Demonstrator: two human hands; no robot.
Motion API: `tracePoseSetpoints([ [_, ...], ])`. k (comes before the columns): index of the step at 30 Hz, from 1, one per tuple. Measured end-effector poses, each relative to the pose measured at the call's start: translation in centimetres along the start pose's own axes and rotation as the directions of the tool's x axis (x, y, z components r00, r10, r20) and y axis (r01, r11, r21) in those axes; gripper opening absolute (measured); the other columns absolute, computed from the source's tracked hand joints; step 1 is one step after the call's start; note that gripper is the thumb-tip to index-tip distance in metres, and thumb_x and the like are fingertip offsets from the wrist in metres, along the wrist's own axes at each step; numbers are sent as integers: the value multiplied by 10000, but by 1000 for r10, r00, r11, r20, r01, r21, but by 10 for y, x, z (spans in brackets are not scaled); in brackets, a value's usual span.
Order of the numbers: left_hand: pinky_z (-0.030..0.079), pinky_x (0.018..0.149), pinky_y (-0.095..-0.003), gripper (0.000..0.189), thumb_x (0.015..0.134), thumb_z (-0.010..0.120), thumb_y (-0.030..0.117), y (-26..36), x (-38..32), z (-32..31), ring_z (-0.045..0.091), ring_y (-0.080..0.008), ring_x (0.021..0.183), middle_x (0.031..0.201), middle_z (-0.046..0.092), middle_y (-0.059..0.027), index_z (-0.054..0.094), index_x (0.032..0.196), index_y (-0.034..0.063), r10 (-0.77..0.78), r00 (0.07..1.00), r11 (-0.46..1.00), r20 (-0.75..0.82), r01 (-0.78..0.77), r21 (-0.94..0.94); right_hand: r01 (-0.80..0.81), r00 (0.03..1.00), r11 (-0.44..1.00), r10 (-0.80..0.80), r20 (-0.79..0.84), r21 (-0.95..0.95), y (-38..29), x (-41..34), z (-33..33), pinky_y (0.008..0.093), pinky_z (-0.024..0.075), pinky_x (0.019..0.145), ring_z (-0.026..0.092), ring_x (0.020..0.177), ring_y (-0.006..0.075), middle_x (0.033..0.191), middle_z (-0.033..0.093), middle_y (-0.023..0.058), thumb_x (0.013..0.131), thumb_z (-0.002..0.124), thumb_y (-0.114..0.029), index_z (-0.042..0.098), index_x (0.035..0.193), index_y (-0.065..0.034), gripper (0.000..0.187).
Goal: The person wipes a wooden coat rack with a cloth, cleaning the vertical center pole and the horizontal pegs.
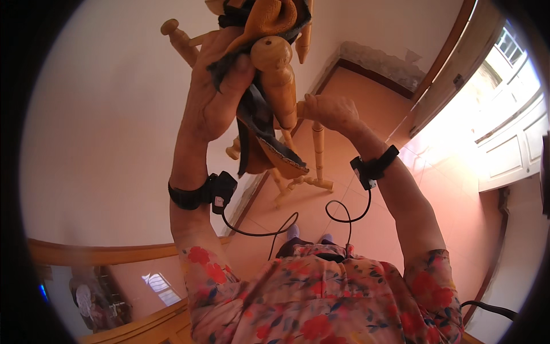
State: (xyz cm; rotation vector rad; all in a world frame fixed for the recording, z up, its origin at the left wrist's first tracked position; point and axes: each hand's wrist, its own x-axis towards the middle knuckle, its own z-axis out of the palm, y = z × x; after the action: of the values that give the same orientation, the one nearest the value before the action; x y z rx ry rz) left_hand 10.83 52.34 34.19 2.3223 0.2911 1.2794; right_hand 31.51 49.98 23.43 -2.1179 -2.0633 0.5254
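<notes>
A light wooden stand with turned, rounded pegs (275, 81) rises before me; it looks like a coat stand. My left hand (221, 81) is raised at its upper part and grips a cloth (275, 19), orange on one side and dark on the other. The cloth is bunched over the top, and a loose flap hangs below my left hand beside the nearest peg. My right hand (331, 111) is closed around another peg, lower and to the right. The ends of its fingers are hidden from view.
The stand's feet (320, 184) rest on the tiled floor (369, 206). A white wall (107, 129) rises close on the left. At right is an open door (459, 73) with bright light. Cables (258, 234) hang from the devices on my wrists. A wood-framed mirror or glass (142, 318) lies lower left.
</notes>
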Motion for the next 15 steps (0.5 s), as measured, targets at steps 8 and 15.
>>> tracePoseSetpoints([
  [8, 343, 931, -295, 406, 929, 463, 219, 24, -55, 47, 453, -169, 1051, 1175, 485, -101, 401, 1240, -34, -390, 903, 900, -181, 332, -282, 48, 994, 998, -43, -99, 41, 4, -9, 1, 374, 472, 725, 622, 829, 261, 766, 641, 83, 867, 304, -497, 636, 899, -126, 499],
  [15, 346, 961, -315, 423, 940, 446, 286, -3, -96, 64, 453, -163, 1103, 1204, 491, -72, 428, 1233, -19, -554, 783, 762, -285, 338, -553, 55, 983, 995, -68, -170, -82, 11, -2, 2, 352, 494, 598, 641, 760, 197, 646, 644, -10, 885, 360, -372, 559, 913, -176, 281],
])
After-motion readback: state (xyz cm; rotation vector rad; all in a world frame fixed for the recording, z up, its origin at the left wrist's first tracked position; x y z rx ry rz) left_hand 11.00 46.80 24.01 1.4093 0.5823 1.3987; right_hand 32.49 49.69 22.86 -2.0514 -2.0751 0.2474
